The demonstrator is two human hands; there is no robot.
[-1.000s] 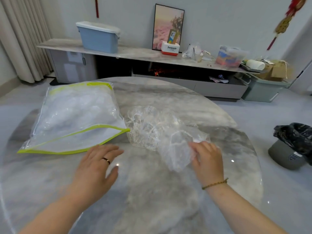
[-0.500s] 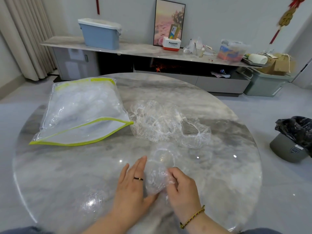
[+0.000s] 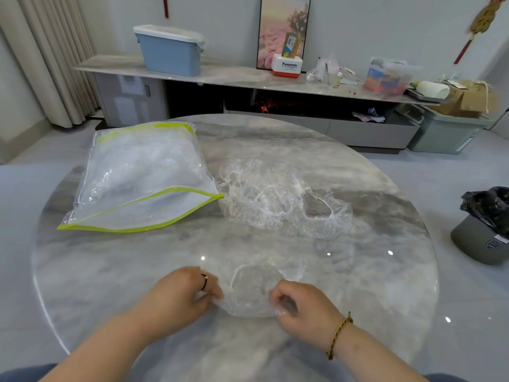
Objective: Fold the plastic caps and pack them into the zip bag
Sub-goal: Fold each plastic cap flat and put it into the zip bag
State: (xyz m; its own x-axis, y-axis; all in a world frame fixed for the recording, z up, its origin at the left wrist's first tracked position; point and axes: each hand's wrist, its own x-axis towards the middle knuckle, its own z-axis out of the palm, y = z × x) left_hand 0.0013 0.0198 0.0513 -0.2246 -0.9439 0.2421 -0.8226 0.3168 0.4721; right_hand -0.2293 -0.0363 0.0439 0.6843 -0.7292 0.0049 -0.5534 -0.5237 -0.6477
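Here, left hand (image 3: 179, 296) and right hand (image 3: 303, 307) pinching 1 plastic cap (image 3: 253, 293), spread flat, long axis left-right.

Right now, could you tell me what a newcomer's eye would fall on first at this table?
First, the two hands near the front edge of the round marble table: the left hand and right hand each pinch a side of one clear plastic cap held between them. Beyond, the yellow-trimmed zip bag lies at the left with its mouth open, beside a loose pile of caps at the middle.
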